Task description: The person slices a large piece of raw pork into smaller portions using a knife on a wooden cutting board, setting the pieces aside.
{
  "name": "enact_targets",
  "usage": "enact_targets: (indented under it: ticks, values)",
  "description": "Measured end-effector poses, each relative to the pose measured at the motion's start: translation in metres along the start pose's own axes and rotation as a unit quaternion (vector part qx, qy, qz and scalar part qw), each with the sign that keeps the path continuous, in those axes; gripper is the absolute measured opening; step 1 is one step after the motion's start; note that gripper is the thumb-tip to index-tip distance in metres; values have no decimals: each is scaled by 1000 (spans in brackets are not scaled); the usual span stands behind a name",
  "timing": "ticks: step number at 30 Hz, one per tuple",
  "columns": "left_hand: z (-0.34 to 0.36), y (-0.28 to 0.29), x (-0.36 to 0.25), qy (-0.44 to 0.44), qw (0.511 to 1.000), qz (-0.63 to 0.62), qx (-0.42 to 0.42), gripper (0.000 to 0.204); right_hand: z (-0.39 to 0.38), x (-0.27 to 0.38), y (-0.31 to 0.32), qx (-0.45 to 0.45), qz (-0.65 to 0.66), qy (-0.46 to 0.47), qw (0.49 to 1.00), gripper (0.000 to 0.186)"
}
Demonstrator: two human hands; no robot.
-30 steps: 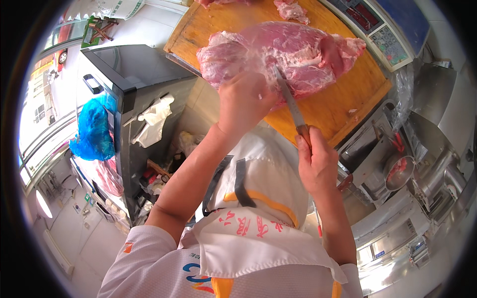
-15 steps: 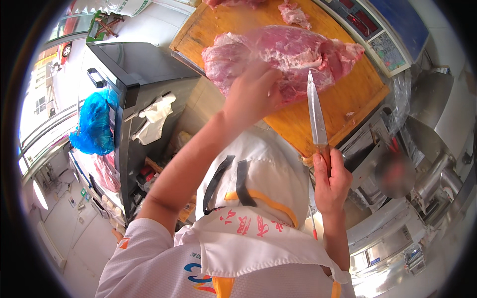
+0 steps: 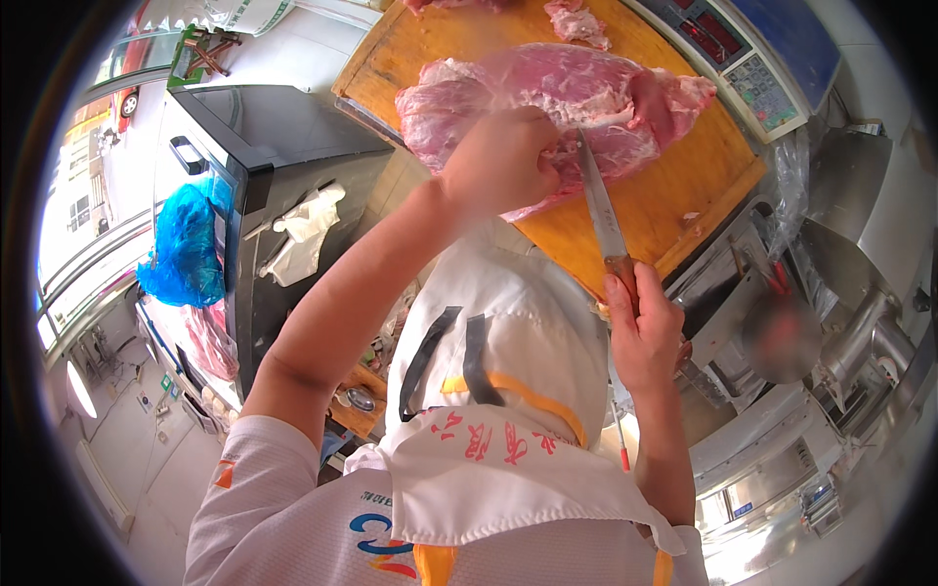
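Observation:
A large slab of raw pink meat [image 3: 557, 78] with whitish fat lies across the wooden cutting board [image 3: 684, 210]. My left hand [image 3: 500, 161] is on its near edge, fingers curled in and closed on the meat; the fingertips are partly hidden. In my right hand [image 3: 645, 332] is a knife [image 3: 603, 210], held by its brown wooden handle. The blade slants up and left over the board, and its tip reaches the meat just right of my left hand. A smaller meat scrap [image 3: 578, 24] lies at the board's far side.
At the right far corner stands a scale with a keypad [image 3: 762, 93]. A dark cabinet [image 3: 313, 161] is to the left, with a white cloth or glove [image 3: 305, 234] on its side and a blue plastic bag [image 3: 186, 244] beyond. Metal equipment [image 3: 860, 186] fills the right.
The knife has moved up and left, its tip going from the meat's near edge onto the meat. My left hand has shifted slightly, its fingers more tightly curled.

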State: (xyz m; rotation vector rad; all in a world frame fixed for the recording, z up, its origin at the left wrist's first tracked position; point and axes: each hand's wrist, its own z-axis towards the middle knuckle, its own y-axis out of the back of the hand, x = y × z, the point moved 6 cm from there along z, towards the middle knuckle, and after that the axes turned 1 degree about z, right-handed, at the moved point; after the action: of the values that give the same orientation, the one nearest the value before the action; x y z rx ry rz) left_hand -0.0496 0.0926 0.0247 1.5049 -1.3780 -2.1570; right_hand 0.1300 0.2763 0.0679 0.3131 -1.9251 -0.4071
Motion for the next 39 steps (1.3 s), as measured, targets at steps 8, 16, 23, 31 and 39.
enact_targets:
  ticks: [8,16,23,31,39]
  values:
    - [-3,8,2,8,999,-48,25,25,6,-6,-27,-13,-15,6,1000,15]
    - [-5,3,2,2,1000,-25,-13,13,9,-5,-44,-60,-4,6,998,17]
    - [-6,1,0,5,999,-18,-33,13,18,2,-54,-50,0,-31,998,16]
    - [-9,1,1,-29,998,-6,-51,10,2,-4,-60,-41,0,-52,998,17]
    - [-15,2,0,-36,997,-1,-61,15,-3,-14,-73,-47,16,-48,998,17]
